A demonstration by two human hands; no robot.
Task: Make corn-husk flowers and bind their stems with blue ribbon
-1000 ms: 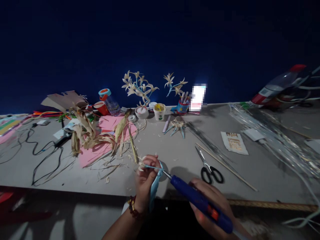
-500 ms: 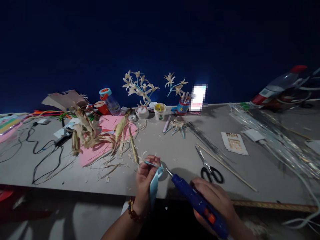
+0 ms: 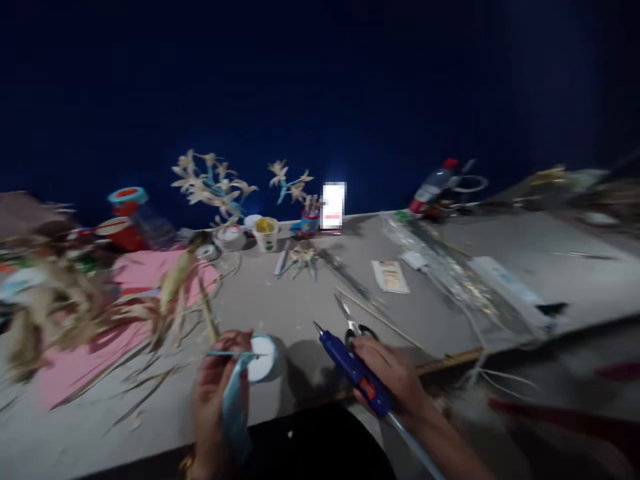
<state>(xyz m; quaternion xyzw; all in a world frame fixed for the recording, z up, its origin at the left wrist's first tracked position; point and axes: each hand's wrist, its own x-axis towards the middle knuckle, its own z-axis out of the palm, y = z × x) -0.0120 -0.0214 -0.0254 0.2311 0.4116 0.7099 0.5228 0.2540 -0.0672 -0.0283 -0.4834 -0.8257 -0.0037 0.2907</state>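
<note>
My left hand [image 3: 214,393] is closed on a thin wire stem wrapped in light blue ribbon [image 3: 235,407], which hangs down from my fingers. A white tape roll [image 3: 263,357] lies on the table right beside that hand. My right hand [image 3: 387,380] grips a blue glue gun [image 3: 350,363] with an orange trigger. Its nozzle points up and left and stands apart from the stem. The black-handled scissors [image 3: 353,323] lie just behind the gun. The picture is smeared by motion.
Dried husk strips [image 3: 60,313] and pink paper [image 3: 145,273] cover the left of the grey table [image 3: 300,300]. Husk flowers [image 3: 210,190], small cups [image 3: 265,233] and a red jar [image 3: 123,220] stand at the back. Clear plastic sleeves [image 3: 450,280] and a bottle [image 3: 433,190] lie to the right.
The camera has swung to the right, so everything sits further left in the picture. The glue gun has drawn away to the right from the stem in my left hand.
</note>
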